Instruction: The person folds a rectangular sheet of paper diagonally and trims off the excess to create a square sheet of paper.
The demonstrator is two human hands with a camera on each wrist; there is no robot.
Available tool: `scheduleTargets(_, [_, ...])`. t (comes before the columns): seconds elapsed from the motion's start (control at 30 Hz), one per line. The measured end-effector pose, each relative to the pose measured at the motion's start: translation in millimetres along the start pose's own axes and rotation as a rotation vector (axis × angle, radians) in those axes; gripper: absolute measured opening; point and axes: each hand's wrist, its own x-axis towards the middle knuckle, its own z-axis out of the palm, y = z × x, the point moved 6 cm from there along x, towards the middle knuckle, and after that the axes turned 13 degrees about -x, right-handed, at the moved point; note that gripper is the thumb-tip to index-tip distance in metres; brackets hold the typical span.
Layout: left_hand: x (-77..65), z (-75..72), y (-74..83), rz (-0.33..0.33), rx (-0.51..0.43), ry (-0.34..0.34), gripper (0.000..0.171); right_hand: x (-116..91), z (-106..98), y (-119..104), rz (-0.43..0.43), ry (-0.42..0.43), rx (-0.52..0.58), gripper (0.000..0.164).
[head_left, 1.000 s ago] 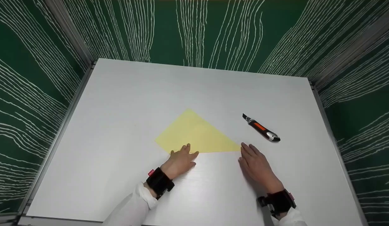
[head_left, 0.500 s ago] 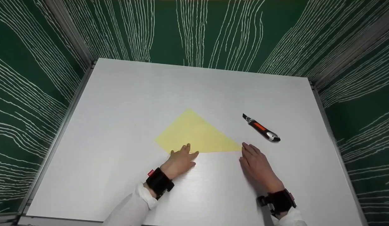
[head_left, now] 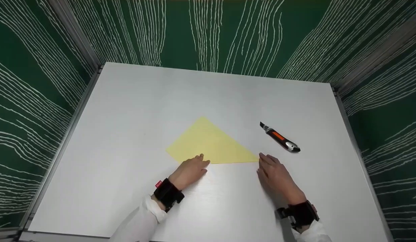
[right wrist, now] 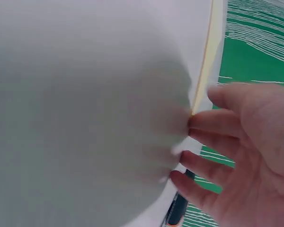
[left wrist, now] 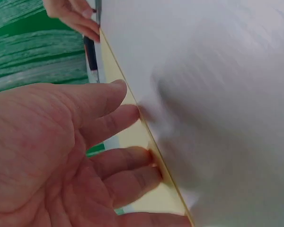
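Note:
A sheet of yellow paper, folded along its near edge, lies flat on the white table. My left hand rests with its fingertips on the paper's near edge, left of the middle; the left wrist view shows the fingers fairly straight along the fold. At the paper's pointed right corner, my right hand touches the tip with its extended fingers. Nothing is gripped by either hand. Beyond the right hand lies a utility knife with a black and orange handle, its blade end pointing up and left.
Green panels with white wavy lines stand around the table's back and sides. Grey metal rails run along the table's side edges. Each wrist wears a black camera strap.
My left hand has shifted slightly left along the fold, its spread fingers drawing closer together. The right hand has slid a little to the right at the paper's tip.

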Motion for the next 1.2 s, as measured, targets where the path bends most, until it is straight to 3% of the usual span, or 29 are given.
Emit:
scheduleTargets(0.2, [1.1, -18.8, -10.7, 0.020, 0.100, 0.144, 0.022, -6, 4, 1, -0.019, -0.072, 0.006, 0.050])
scheduleTargets(0.4, [1.4, -20.9, -16.6, 0.017, 0.097, 0.156, 0.024, -5, 4, 5, 0.043, -0.128, 0.073, 0.052])
scheduleTargets(0.53, [3.1, -19.4, -15.5, 0.045, 0.126, 0.189, 0.021, -1, 1, 3, 0.063, -0.092, 0.095, 0.053])
scheduleTargets(0.7, [5.2, -16.3, -10.1, 0.139, 0.160, 0.233, 0.009, 3, -2, -8, 0.000, 0.003, 0.062, 0.054])
scheduleTargets(0.83, [7.1, -14.1, -9.0, 0.174, 0.077, 0.237, 0.013, 6, 0, -18, -0.044, 0.022, 0.072, 0.049])
scheduleTargets(0.97, [7.1, -18.3, -17.1, 0.117, -0.066, 0.263, 0.012, 6, 6, -23, -0.052, -0.011, 0.047, 0.043])
scheduleTargets(1.07, [5.2, -23.3, -31.4, 0.012, -0.141, 0.293, 0.038, 6, 9, -22, -0.037, -0.042, 0.035, 0.042])
scheduleTargets(1.2, [1.9, -26.5, -56.4, -0.187, -0.144, 0.315, 0.066, 5, 11, -20, -0.018, -0.065, 0.038, 0.042])
